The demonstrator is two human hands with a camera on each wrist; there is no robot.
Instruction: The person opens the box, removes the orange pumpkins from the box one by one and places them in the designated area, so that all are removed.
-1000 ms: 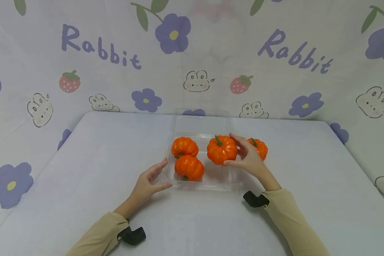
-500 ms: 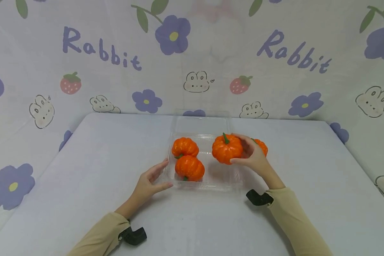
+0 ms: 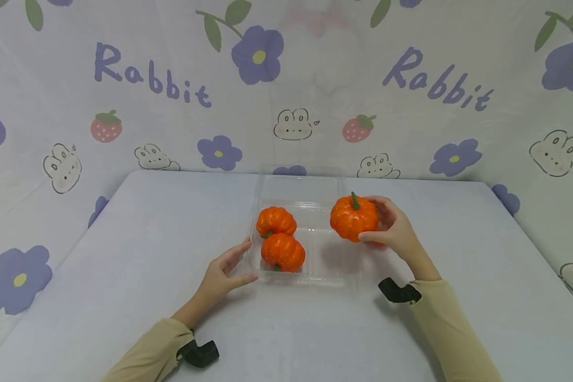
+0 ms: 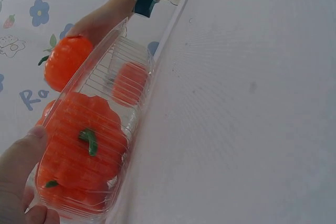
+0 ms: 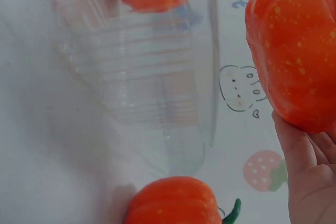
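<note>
My right hand (image 3: 398, 233) grips a small orange pumpkin (image 3: 353, 218) with a green stem, holding it raised over the right side of a clear plastic box (image 3: 324, 273). Two more pumpkins lie in the box's left half, one at the back (image 3: 276, 222) and one at the front (image 3: 283, 252). My left hand (image 3: 222, 273) rests at the box's front left corner, fingers along the side and thumb by the front edge. In the left wrist view its thumb (image 4: 32, 142) touches the rim. Another pumpkin (image 5: 176, 203) sits right of the box, mostly hidden in the head view.
The box's clear lid (image 3: 301, 185) stands open at the back. A white-covered table (image 3: 286, 329) lies under everything, with a printed rabbit-and-flower curtain (image 3: 172, 122) behind it. Each wrist carries a black device (image 3: 198, 354) beside the beige sleeve.
My right hand has moved right and slightly up with the pumpkin, which now covers most of the one outside the box. My left hand and the two pumpkins in the box stay put.
</note>
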